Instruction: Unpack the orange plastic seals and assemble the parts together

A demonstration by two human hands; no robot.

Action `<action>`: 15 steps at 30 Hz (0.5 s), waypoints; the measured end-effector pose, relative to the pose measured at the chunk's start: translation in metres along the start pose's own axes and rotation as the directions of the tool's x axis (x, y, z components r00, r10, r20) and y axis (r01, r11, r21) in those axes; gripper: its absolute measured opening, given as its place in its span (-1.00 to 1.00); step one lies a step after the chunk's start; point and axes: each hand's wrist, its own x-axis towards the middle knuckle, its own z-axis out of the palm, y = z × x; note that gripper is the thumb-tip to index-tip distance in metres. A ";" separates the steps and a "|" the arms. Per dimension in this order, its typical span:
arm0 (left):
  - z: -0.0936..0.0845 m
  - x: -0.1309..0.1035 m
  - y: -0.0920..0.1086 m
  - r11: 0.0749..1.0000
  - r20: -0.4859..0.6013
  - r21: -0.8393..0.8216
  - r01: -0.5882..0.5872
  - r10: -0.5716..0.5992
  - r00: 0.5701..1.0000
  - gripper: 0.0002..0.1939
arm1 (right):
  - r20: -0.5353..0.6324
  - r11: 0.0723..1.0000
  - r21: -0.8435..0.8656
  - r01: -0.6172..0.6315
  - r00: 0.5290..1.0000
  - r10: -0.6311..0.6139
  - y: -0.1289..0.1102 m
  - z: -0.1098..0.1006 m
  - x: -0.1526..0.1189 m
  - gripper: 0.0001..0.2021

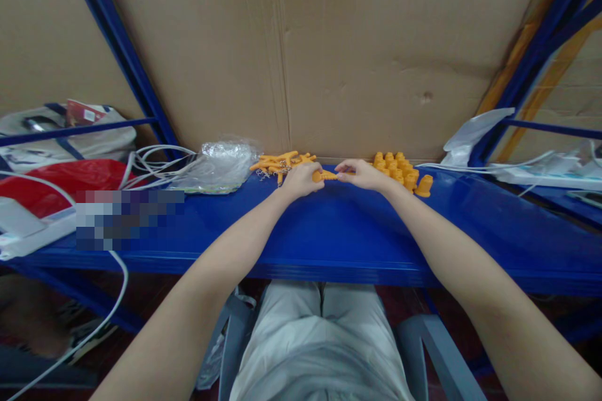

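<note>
Orange piece (330, 176) is pinched by left hand (301, 180) and right hand (363, 174) (table's front edge (329, 270) well apart).

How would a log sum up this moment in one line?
left hand: holds orange piece | right hand: at its other end | left: orange branched parts, clear plastic | right: orange cup-like pieces | surface: blue table

Tall brown cardboard (329, 62) upright along the back of a blue table (320, 232), with slanting blue metal posts (126, 62) at either side and thin blue rails across. Below, dark reddish floor (399, 301), partly in shadow, and a grey chair (437, 351) with armrests close to the front edge. Soft, dim light over everything, faint sheen on the blue surface; beyond the right post, more brown board (576, 81) with an orange strip.
</note>
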 end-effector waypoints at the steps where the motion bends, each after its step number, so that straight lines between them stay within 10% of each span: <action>1: 0.000 0.000 0.000 1.000 0.003 0.004 -0.002 0.002 1.000 -0.69 | 0.000 0.999 0.032 -0.030 1.000 0.030 0.000 0.000 0.000 -0.72; 15: -0.003 0.001 -0.007 0.997 0.026 -0.010 0.079 -0.078 0.997 -0.70 | -0.040 0.973 0.104 -0.204 0.977 0.209 0.005 -0.022 -0.001 -0.63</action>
